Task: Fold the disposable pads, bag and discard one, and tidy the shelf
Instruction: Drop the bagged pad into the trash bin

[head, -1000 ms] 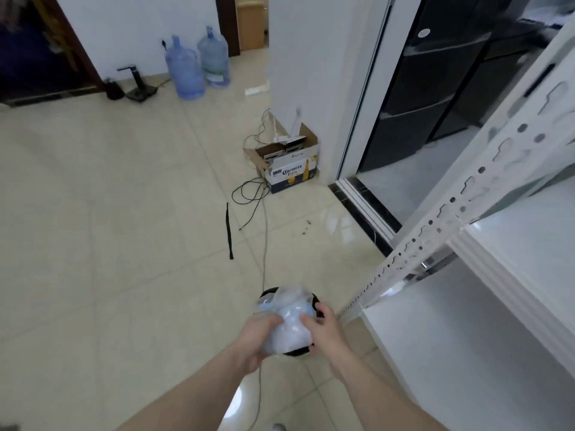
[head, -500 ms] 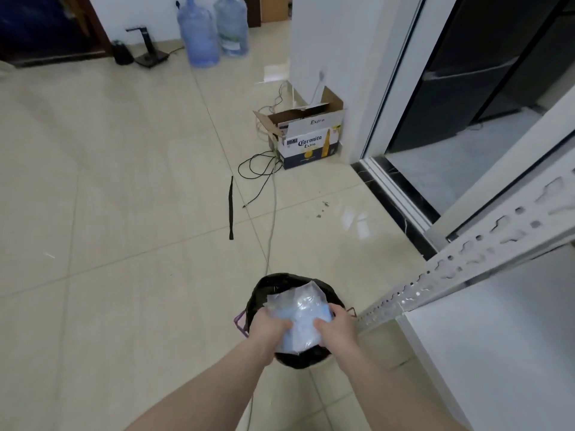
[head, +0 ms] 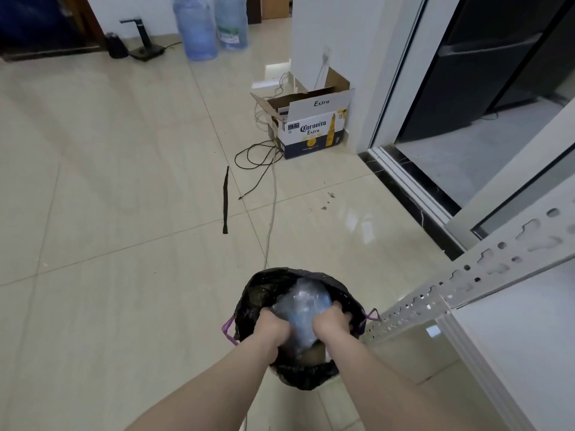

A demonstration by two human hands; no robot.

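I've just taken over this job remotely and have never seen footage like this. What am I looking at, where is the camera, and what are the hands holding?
There is no machine here: these are a person's two bare arms. The single camera is worn on the person's head and looks forward and down, so you see what they see.

The left hand and the right hand grip a clear plastic bag with something pale blue inside, probably the folded pad. They hold it in the mouth of a bin lined with a black bin bag that has purple drawstrings.

On the tiled floor lie a Coronita cardboard box, loose cables and a black strap. Two water jugs stand by the far wall. The white metal shelf is at the right.
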